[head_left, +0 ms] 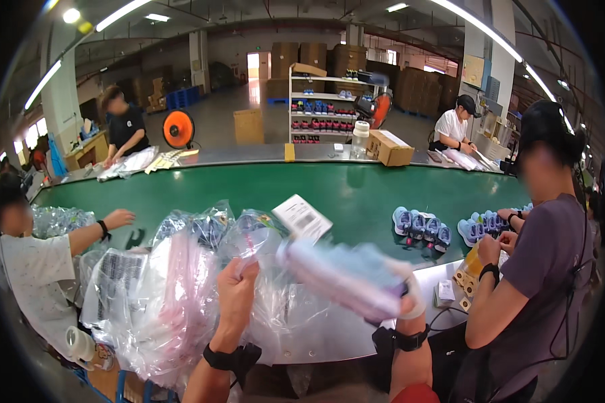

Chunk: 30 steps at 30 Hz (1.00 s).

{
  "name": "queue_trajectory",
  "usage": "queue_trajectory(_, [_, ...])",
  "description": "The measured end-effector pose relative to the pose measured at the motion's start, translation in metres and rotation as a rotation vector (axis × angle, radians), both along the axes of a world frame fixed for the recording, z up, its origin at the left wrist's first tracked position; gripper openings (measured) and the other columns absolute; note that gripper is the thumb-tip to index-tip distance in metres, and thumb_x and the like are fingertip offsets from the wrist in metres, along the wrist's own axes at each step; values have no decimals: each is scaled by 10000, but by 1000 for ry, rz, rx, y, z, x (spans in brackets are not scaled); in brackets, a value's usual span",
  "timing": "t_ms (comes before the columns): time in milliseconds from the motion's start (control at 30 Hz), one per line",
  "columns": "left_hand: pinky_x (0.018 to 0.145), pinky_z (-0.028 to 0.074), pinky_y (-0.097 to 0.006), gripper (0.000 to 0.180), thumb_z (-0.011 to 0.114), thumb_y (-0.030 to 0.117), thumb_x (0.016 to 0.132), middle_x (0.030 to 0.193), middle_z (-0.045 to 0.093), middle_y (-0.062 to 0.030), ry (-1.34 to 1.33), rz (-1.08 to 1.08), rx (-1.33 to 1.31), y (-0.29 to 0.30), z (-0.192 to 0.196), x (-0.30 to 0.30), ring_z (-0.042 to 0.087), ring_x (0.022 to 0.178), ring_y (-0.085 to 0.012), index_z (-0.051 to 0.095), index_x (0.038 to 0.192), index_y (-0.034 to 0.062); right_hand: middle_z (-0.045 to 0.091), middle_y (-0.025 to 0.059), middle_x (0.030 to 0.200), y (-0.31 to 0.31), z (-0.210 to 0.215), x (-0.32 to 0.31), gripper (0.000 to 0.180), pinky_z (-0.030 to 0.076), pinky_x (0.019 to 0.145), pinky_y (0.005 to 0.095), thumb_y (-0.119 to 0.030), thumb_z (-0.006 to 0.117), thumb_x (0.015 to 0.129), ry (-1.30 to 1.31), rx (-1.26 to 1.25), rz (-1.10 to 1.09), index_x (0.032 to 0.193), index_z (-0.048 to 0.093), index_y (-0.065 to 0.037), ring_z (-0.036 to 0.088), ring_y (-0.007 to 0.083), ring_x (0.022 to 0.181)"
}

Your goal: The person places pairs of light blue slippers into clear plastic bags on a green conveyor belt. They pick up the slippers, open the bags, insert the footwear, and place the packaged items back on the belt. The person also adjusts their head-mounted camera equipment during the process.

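Closest to the lens are the two forearms with black wrist straps coming up from the bottom edge. The left hand (pixel 236 290) has its fingers pinched shut on the top edge of a clear plastic bag (pixel 265 269), holding it up over the steel table edge (pixel 329 339). The right hand (pixel 410 302) is closed around a pale blue and pink kids' shoe (pixel 346 275), blurry, tilted with its toe end right at the bag's mouth. A white label card (pixel 302 217) sticks up just behind. To the left sits a heap of clear bags (pixel 151 302). Beyond is the green conveyor belt (pixel 249 191) with blue shoes (pixel 422 227) lined up on the right, next to a co-worker in a purple shirt (pixel 544 269).
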<state>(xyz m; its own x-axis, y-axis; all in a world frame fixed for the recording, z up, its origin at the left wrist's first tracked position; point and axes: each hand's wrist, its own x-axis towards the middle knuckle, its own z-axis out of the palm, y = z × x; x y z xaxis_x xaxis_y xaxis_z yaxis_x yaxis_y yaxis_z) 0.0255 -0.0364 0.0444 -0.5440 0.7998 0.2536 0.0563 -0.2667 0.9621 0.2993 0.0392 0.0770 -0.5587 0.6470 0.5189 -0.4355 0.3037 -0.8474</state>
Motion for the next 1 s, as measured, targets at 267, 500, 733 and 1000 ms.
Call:
queue_trajectory(267, [589,443,-389,96,590,102,835,756,591,-217,688,-353,-63,-15,-1,83,593,660,-345,589,893,25,594,190,1114,-11,-65,-85,450,385,934,518,-417,709,672,-1002,1096,-269,972,704,-82,529,348,1079])
queue_trajectory(500, [571,464,-436,125,521,152,874,698,603,-190,699,-329,-47,45,20,62,591,655,-389,591,872,47,610,138,1121,-25,-83,-105,439,380,978,479,-336,692,674,-965,1122,-46,1057,674,-121,519,307,1149])
queue_trajectory(733, [501,465,-369,57,602,99,856,651,596,-205,493,-207,-168,-13,-6,46,586,553,-358,634,896,73,628,99,1101,25,-78,-105,308,412,922,419,-300,595,769,-1057,879,-606,1020,655,-131,565,250,1048])
queue_trajectory(1000, [474,413,-294,190,716,131,811,571,564,-69,480,-216,-172,1,-17,79,518,508,-87,588,916,37,574,110,1047,126,-153,-152,301,384,924,434,-279,475,864,-464,256,-468,1074,584,-93,520,276,1015])
